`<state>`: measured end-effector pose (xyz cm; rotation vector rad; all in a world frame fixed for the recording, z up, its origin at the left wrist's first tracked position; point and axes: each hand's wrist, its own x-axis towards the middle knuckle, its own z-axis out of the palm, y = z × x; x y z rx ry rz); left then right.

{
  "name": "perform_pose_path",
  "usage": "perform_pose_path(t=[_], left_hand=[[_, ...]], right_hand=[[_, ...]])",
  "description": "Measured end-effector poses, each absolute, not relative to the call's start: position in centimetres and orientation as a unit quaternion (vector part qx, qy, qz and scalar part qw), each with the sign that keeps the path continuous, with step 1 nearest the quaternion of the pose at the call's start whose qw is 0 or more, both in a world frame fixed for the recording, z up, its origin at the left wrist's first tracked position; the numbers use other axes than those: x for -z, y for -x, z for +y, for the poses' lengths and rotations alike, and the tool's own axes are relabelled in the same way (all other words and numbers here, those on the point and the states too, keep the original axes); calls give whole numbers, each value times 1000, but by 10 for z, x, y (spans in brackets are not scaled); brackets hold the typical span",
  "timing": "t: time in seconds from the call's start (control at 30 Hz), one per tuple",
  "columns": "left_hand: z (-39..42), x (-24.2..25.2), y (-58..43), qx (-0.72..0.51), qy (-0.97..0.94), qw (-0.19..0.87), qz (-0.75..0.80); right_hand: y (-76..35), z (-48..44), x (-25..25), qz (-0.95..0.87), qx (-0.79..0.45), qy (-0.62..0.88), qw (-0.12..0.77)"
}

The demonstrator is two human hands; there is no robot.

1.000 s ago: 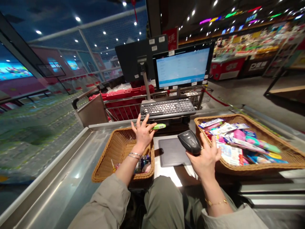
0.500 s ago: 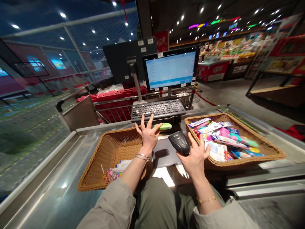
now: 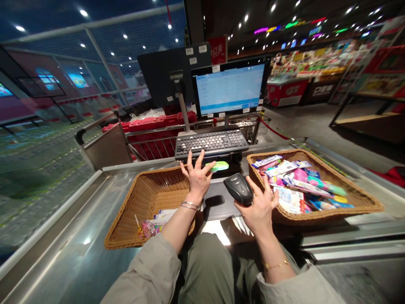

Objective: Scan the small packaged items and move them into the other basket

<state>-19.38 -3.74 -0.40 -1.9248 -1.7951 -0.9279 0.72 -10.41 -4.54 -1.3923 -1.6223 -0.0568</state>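
My left hand [image 3: 198, 176] is raised above the near edge of the left wicker basket [image 3: 126, 211], with its fingers spread. A pale green packet [image 3: 219, 166] is pinched at its thumb and index fingertips. My right hand [image 3: 261, 207] is shut on a black handheld barcode scanner [image 3: 238, 188], next to the right wicker basket [image 3: 357, 190]. That basket is heaped with colourful small packets [image 3: 300, 181]. A few small packets and a lollipop [image 3: 148, 228] lie in the left basket's near corner, partly hidden by my left forearm.
A black keyboard [image 3: 211, 143] and a lit monitor [image 3: 229, 86] stand just beyond my hands. A grey pad [image 3: 215, 207] lies between the baskets on the steel counter [image 3: 76, 211]. Behind the keyboard are a wire cart [image 3: 152, 147] and red crates [image 3: 158, 122].
The whole view has swung, shifting the scene left and making the baskets look smaller. My left hand still has the green packet and my right hand still has the scanner.
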Motion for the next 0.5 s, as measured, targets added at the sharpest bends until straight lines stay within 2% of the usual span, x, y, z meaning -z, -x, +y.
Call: perform_pose_path(t=[0.5], left_hand=[[-38, 5, 189, 346, 676, 180, -625]], right_hand=[[-18, -107, 40, -639, 47, 579, 504]])
